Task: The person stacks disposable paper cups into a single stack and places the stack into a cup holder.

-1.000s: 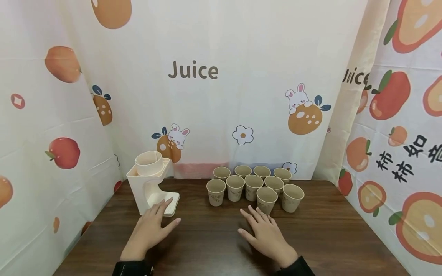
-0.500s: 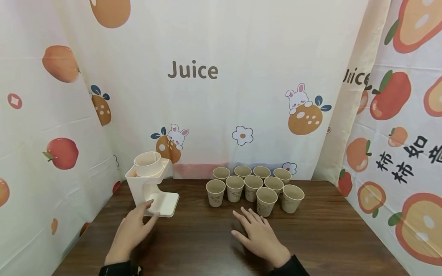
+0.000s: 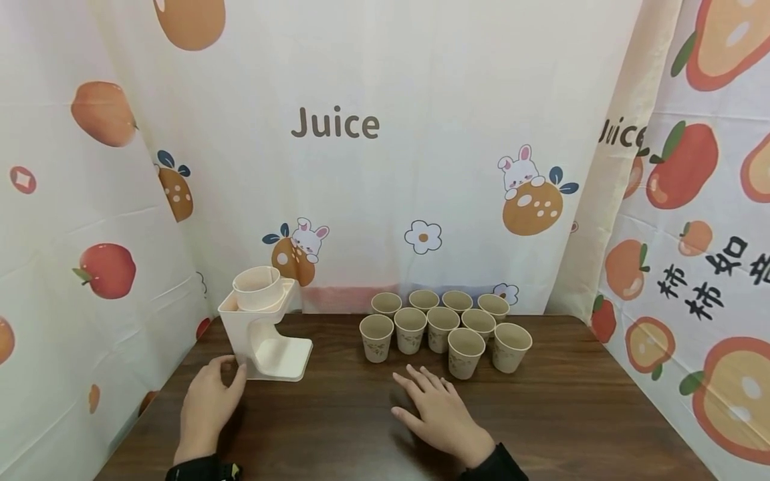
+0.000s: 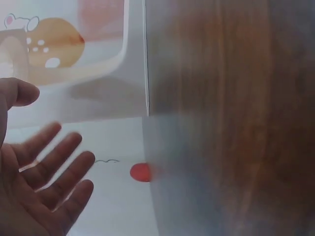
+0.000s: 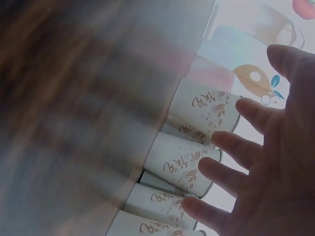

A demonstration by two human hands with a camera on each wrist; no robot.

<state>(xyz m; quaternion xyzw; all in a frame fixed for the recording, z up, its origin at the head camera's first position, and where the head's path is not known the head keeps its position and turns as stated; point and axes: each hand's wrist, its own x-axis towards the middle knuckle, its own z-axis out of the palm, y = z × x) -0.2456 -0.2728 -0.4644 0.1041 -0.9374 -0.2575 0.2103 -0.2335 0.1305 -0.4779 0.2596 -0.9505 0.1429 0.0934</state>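
Note:
A cream-white plastic stand with a flat base plate stands at the left of the table, and a round cup-like piece sits in its top. At the near left corner of the stand is my left hand, thumb and fingers apart around nothing. The left wrist view shows those spread fingers beside the stand's pale wall. Low over the table, my right hand stretches its fingers towards several upright paper cups without gripping one. Leafy brown print marks the cups in the right wrist view.
The dark wooden table narrows towards the back. A white curtain printed with fruit, rabbits and "Juice" hangs behind it, and printed curtains close both sides. The cups stand close together in rows at centre right.
My left hand has drawn back and left, from over the base plate to the stand's left side. My right hand has shifted slightly left. The stand and cups keep their places.

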